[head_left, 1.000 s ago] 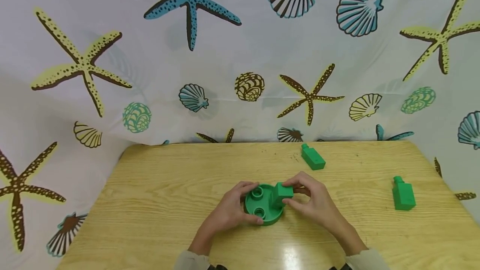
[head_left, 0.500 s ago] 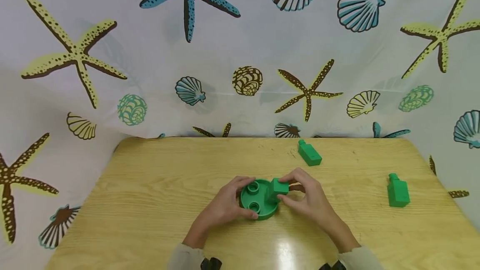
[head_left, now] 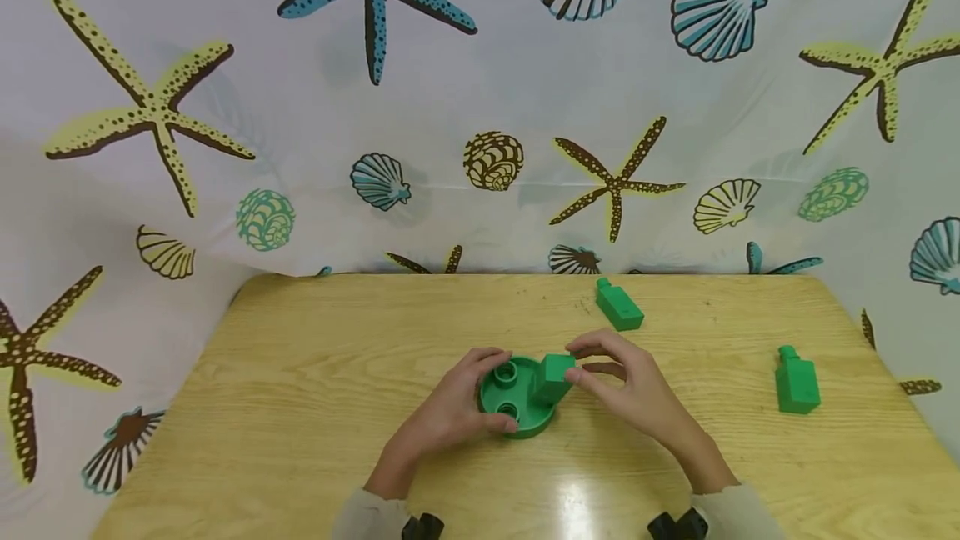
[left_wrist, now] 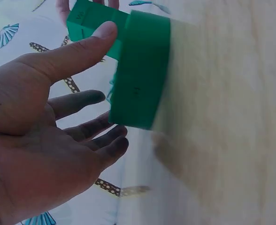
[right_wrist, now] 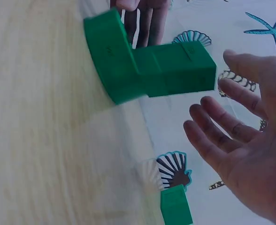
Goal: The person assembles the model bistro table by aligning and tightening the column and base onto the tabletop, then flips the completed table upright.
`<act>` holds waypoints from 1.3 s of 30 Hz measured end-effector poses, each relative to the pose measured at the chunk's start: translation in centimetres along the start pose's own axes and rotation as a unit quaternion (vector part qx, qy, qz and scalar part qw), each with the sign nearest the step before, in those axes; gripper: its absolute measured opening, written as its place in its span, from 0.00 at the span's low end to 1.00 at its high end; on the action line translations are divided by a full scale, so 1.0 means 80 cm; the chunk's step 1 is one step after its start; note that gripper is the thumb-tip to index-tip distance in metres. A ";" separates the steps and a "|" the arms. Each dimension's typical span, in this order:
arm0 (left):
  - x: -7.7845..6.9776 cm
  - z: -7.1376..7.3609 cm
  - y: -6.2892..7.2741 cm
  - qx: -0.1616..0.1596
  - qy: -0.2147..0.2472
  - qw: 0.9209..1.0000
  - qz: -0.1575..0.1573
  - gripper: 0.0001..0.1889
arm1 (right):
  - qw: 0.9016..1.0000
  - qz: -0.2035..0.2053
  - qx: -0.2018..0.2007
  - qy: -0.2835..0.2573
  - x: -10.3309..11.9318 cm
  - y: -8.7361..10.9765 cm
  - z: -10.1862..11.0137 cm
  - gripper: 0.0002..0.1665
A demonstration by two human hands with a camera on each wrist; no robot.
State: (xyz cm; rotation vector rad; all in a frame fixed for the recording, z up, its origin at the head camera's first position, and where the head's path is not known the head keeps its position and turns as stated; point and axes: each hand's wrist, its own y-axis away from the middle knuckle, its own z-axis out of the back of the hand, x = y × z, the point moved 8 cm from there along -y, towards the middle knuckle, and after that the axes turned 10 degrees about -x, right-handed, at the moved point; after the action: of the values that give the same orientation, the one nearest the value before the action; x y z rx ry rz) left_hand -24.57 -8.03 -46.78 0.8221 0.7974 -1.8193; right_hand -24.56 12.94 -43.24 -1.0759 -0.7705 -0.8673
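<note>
A round green base [head_left: 525, 419] with raised ring sockets rests on the wooden table. My left hand [head_left: 457, 407] holds its left side, thumb at the near rim and fingers at the far rim. Upright on the base's right side stands a rectangular green block [head_left: 553, 382], seen side-on in the right wrist view as a green block [right_wrist: 178, 70] joined to the base. Just off the block's top is my right hand [head_left: 630, 386], its fingers spread and holding nothing. In the left wrist view, the left thumb [left_wrist: 77, 49] lies across the base's upper edge.
Behind the right hand, a green block with a round peg [head_left: 620, 307] lies on the table. Another green pegged block [head_left: 797, 383] lies farther right. A white cloth with starfish and shells [head_left: 450, 115] hangs along the table's back edge.
My right hand has let go of the upright green block and moved slightly up and right, its fingers opening. The left hand stays at the base. The head view has shifted slightly.
</note>
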 end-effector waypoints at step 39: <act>-0.101 -0.033 -0.003 -0.216 -0.056 0.974 -0.041 0.17 | 0.945 -0.175 -0.167 0.222 -0.117 -0.045 0.089 0.18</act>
State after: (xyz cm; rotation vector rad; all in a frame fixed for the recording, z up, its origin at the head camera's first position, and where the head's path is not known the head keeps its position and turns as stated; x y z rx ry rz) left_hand -21.68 -1.92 -41.66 0.4059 1.1138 -1.6594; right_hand -32.79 20.86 -47.77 -0.9938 -0.4432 -1.5260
